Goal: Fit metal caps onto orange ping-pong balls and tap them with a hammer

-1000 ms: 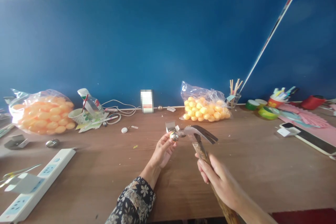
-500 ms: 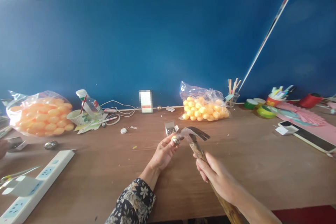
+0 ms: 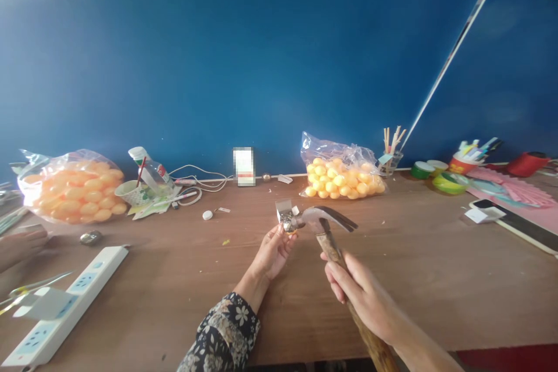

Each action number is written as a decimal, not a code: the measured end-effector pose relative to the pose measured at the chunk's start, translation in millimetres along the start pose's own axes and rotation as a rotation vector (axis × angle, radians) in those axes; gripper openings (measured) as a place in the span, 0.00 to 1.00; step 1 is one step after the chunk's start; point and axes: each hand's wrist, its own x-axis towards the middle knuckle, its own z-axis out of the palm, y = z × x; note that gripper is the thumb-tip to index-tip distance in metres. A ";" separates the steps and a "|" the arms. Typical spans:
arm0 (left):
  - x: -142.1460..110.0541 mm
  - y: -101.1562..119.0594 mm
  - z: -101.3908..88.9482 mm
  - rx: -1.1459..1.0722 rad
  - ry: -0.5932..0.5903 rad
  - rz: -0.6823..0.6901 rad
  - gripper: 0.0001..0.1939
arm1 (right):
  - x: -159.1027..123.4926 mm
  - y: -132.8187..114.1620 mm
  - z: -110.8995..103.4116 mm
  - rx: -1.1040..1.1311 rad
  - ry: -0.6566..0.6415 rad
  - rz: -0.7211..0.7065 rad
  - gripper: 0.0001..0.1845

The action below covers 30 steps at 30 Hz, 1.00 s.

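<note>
Between the fingertips of my left hand is a small ball, partly shiny silver with some yellow-orange at its lower edge. My right hand is wrapped round the wooden handle of a claw hammer. The hammer's striking face is at the ball's right side, touching or nearly so; its claw points right. Just behind the ball stands a small open white box with dark bits inside, partly covered by the ball and fingers.
Bags of orange balls stand left and right of centre. A white power strip lies at the left, near another person's hand and a silver ball. A phone, tape rolls and a pen cup are at the right.
The ball has turned in my left fingers, and the hammer head has shifted slightly against it. Another person's hand has come in at the left edge. The view has shifted a little.
</note>
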 end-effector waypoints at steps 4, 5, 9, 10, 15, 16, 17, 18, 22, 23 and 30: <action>2.3 -0.3 -2.9 -0.026 0.025 0.012 0.14 | -1.8 -6.4 -3.6 0.017 0.034 -0.022 0.20; 2.5 -0.7 -3.4 -0.032 0.027 0.006 0.15 | -1.3 -5.7 -2.8 0.022 0.037 -0.019 0.20; 1.9 -2.0 -5.0 -0.036 0.024 -0.028 0.18 | 4.0 2.6 4.3 0.062 0.010 0.015 0.21; 1.9 -2.1 -5.5 -0.035 0.029 -0.033 0.18 | 5.2 4.6 5.5 0.073 0.002 0.017 0.21; 4.0 -2.8 -7.5 -0.069 0.067 -0.008 0.18 | 5.4 8.7 5.5 0.082 0.030 -0.004 0.20; 4.6 -3.2 -7.6 -0.073 0.072 0.002 0.18 | 5.1 8.8 5.3 0.079 0.029 -0.006 0.20; 5.1 -3.5 -7.5 -0.074 0.077 0.011 0.18 | 4.9 8.8 5.4 0.078 0.023 -0.004 0.20; 5.5 -3.9 -7.3 -0.074 0.084 0.018 0.18 | 4.9 8.6 5.6 0.079 0.014 0.000 0.20; 5.4 -4.2 -5.2 -0.074 0.089 0.036 0.17 | 5.6 7.3 7.0 0.090 0.001 0.012 0.21; 5.3 -4.0 -4.9 -0.073 0.081 0.040 0.17 | 5.7 7.2 7.2 0.089 0.010 0.005 0.20; 5.3 -3.3 -6.6 -0.045 0.068 0.074 0.17 | 5.4 5.4 5.3 0.059 -0.018 -0.004 0.20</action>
